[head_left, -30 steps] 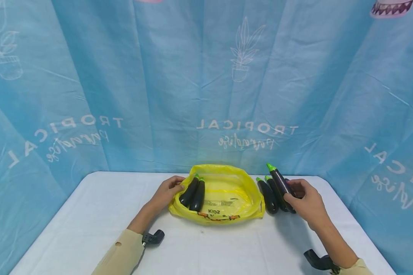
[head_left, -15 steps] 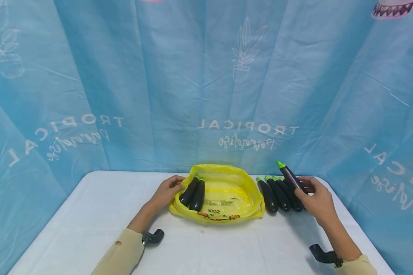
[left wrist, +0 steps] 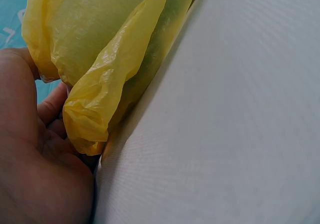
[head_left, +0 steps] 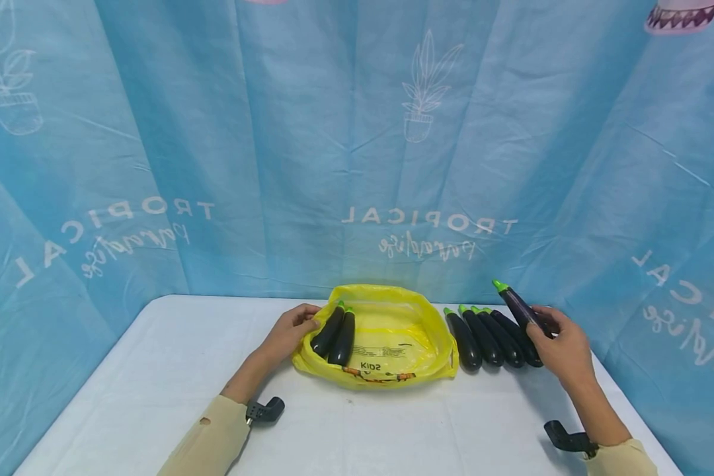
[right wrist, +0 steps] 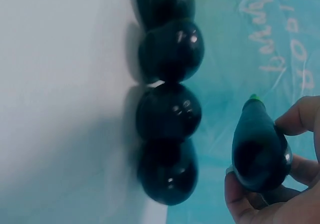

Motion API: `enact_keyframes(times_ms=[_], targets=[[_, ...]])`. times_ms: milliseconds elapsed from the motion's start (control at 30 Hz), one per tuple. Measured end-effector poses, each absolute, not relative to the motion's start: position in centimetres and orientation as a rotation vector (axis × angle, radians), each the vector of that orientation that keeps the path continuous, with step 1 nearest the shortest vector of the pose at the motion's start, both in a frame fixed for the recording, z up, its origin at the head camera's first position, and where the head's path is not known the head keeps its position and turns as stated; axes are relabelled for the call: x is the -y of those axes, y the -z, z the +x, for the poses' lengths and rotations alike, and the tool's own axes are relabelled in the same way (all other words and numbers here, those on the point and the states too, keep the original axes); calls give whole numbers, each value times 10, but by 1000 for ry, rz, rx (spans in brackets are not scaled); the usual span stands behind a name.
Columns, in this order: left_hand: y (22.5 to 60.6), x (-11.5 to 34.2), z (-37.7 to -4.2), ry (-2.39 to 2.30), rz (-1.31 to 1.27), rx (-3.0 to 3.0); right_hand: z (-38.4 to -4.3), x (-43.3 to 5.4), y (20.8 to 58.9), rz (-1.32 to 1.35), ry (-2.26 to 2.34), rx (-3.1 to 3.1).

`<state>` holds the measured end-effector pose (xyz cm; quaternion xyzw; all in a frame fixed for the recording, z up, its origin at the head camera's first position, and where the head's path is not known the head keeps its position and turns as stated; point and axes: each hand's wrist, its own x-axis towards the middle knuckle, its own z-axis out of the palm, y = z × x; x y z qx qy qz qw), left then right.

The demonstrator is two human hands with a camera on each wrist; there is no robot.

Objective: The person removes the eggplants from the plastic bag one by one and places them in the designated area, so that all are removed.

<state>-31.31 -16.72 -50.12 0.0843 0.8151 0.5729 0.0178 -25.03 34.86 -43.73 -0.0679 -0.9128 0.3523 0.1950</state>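
Note:
In the head view my right hand (head_left: 564, 344) grips an eggplant (head_left: 519, 307) by its thick end. Its green tip points up and to the left, and it is raised above the table. The right wrist view shows this eggplant (right wrist: 257, 149) between the thumb and fingers. Just left of it, several dark eggplants (head_left: 486, 337) lie side by side in a row. My left hand (head_left: 288, 332) pinches the left edge of a yellow plastic bag (head_left: 393, 317), which lies with its mouth wide. Two eggplants (head_left: 342, 338) rest inside at its left side.
The white-covered table (head_left: 357, 436) reaches back to a blue curtain (head_left: 297, 165) with printed plants and lettering, which also hangs at both sides. The row of eggplants begins right beside the bag's right edge.
My right hand has moved to the right with the eggplant, uncovering more of the row below. The left hand and the bag have stayed put.

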Motion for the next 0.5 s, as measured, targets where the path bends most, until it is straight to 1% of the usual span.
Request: enact_keyframes(times_ms=[500], targets=[[501, 167, -314, -1775, 280, -2539, -262, -376, 457, -329, -969, 2631]])
